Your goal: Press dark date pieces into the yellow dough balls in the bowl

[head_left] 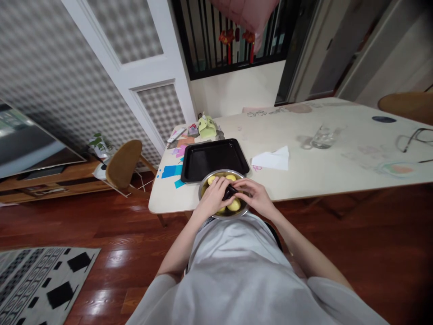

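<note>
A metal bowl [227, 215] with several yellow, potato-like pieces [234, 205] rests near my lap at the table's front edge. Over the bowl, my left hand [216, 195] is closed around a small black object [229, 192], whose exact kind I cannot make out. The fingers of my right hand [255, 194] are bent together against the right end of that same black object. Just beyond the bowl lies a black rectangular tray [214, 159], flat on the table.
On the white table [270, 187] are a folded white paper [271, 159], a clear glass [323, 137], eyeglasses [413, 137] at the right, and a light-green item [207, 127] at the back left. A wooden chair [124, 164] stands to the left.
</note>
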The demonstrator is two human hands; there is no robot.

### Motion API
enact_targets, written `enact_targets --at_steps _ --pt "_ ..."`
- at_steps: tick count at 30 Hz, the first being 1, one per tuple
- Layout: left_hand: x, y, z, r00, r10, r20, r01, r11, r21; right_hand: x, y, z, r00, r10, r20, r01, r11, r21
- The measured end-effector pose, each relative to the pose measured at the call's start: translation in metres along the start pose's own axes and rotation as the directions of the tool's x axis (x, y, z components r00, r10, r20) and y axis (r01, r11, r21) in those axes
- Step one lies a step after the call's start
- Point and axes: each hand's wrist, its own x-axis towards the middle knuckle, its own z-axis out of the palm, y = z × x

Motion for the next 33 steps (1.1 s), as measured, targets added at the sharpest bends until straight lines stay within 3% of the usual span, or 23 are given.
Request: enact_targets --at_steps 11,18,25,28,31,33 --pt "-0.001 -0.003 -0.004 0.999 -0.026 -0.043 0.017 0.981 -0.195 -0.001 -0.003 0.003 0.999 -0.031 -0.044 0.028 0.997 -0.073" --pt "-0.002 -0.006 -0.004 0.996 -0.05 -0.072 0.026 0.952 -0.305 -0.002 -0.001 0.002 0.993 -0.111 -0.05 0.092 0.95 -0.297" --pt "-0.003 -0.011 -0.006 0.982 -0.142 -0.124 0.08 0.908 -0.412 0.0 0.004 0.0 0.977 -0.132 0.17 0.204 0.818 -0.538" --pt "-0.003 -0.011 -0.008 0.976 -0.172 -0.135 0.093 0.884 -0.457 0.001 0.001 0.004 0.971 -0.119 0.206 0.22 0.778 -0.588" --pt "-0.003 -0.01 -0.01 0.977 -0.176 -0.122 0.1 0.877 -0.47 0.003 -0.003 0.008 0.971 -0.11 0.212 0.212 0.805 -0.555" --pt "-0.003 -0.01 -0.01 0.981 -0.166 -0.098 0.103 0.882 -0.46 0.004 -0.005 0.01 0.982 -0.114 0.153 0.176 0.847 -0.501"
